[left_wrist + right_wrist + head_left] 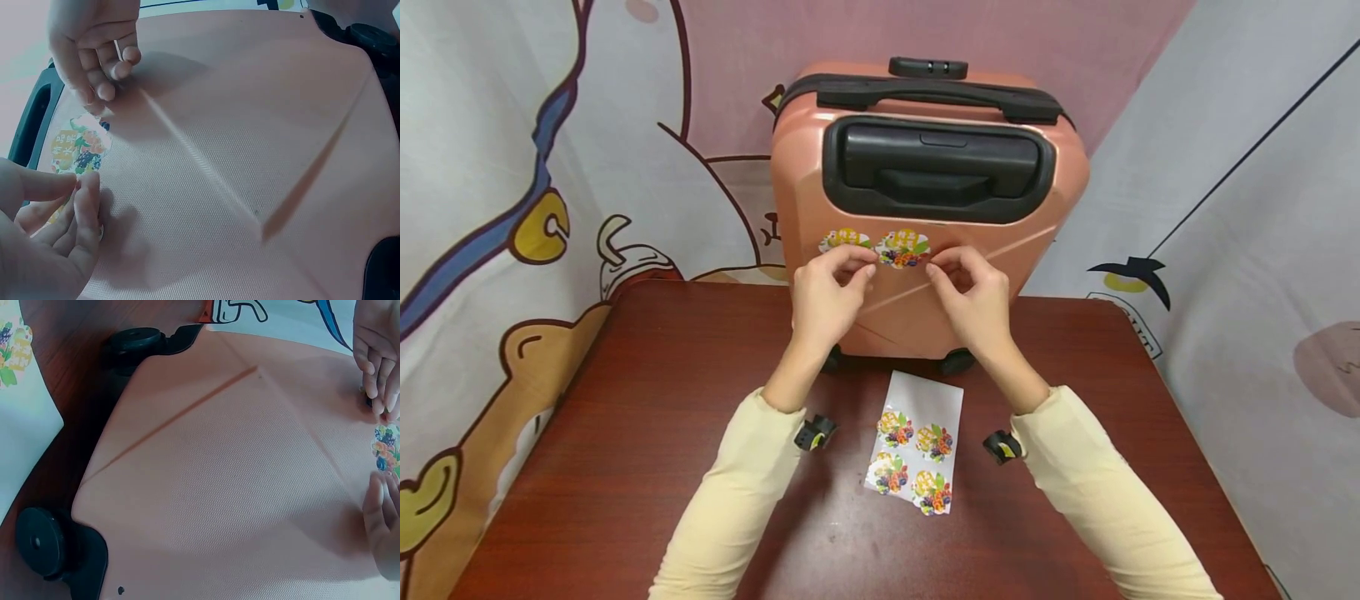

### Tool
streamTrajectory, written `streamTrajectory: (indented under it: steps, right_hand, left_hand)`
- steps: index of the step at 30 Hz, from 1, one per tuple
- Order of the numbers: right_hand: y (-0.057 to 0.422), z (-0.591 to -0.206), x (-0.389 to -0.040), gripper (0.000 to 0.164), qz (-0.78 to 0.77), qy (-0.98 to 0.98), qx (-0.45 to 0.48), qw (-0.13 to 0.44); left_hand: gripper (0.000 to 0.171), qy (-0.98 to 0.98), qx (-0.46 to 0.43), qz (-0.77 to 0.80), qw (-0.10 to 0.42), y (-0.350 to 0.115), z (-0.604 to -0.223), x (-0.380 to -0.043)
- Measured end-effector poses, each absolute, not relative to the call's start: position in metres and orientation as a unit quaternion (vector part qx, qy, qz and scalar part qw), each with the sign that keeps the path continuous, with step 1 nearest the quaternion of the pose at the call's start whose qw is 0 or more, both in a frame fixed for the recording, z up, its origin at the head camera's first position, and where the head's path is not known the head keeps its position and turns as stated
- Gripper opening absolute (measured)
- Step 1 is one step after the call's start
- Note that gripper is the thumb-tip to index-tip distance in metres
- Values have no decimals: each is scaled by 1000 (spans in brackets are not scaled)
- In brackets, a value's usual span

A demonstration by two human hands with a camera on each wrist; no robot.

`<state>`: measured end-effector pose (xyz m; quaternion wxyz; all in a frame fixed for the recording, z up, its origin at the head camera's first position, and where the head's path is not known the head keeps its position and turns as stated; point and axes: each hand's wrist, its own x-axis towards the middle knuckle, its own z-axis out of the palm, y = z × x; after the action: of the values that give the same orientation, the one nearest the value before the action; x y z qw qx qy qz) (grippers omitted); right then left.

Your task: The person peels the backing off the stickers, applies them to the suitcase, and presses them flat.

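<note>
A pinkish-orange suitcase [887, 321] stands upright, its trolley-handle side facing me. Below the handle recess, a round fruit sticker [902, 248] is between my two hands, in front of or against the shell. My left hand [829, 293] pinches its left edge with thumb and forefinger. At the opposite edge, my right hand [976, 298] pinches with thumb and forefinger. Another fruit sticker [846, 239] is on the shell to the left, partly hidden behind my left fingers. Both hands flank the sticker [78, 147] in the left wrist view.
A white backing sheet [928, 392] with several fruit stickers lies on the red-brown table [647, 433], in front of the suitcase. Black wheels [957, 361] are at the suitcase's bottom. A cartoon-printed cloth [722, 75] hangs behind.
</note>
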<state>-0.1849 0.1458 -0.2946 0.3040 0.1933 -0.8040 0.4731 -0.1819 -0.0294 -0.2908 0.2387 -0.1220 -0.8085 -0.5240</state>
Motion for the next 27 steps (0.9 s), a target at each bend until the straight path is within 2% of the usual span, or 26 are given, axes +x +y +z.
streamTrajectory:
  steps: [6,9,20,27]
  right_hand:
    - [146,-294,-183,12,556,-782,209,192]
    - [145,-291,-182,14,570,-779,208,160]
    - [141,-277,-186,20,557,-769,271,156]
    - [134,-264,-187,23,583,-743,302,133]
  left_hand:
    - [11,-797,-144,-551,203,-31,-289,-183]
    - [13,-788,-150,-565,192,-32,-289,-184]
    - [15,-778,-149,-584,178,-33,-289,-186]
    - [14,-777,-149,-585,177,-33,-289,-187]
